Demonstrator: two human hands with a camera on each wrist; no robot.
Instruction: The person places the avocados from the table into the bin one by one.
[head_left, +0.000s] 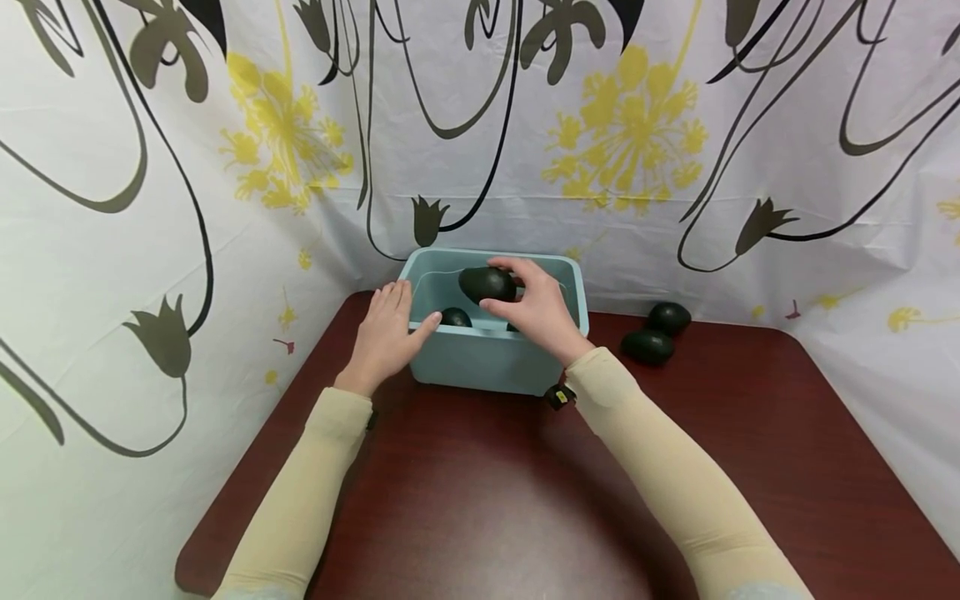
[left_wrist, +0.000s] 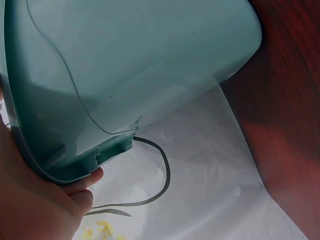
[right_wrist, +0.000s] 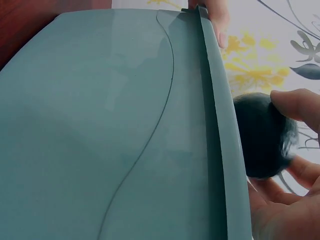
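In the head view my right hand (head_left: 538, 308) holds a dark green avocado (head_left: 482, 285) over the opening of a light blue plastic bin (head_left: 480, 364). Its thumb and fingers grip the avocado (right_wrist: 264, 137) from the side, just beyond the bin's rim in the right wrist view. My left hand (head_left: 384, 337) rests at the bin's left front corner, fingers straight along the side and thumb reaching over the front rim. Within the bin, another avocado (head_left: 455, 317) shows behind the front wall, which hides most of the inside.
Two more avocados, one nearer (head_left: 647, 347) and one behind it (head_left: 669, 318), lie touching on the dark red table (head_left: 465, 500), right of the bin. A white patterned cloth (head_left: 480, 167) hangs behind the table and along its left side.
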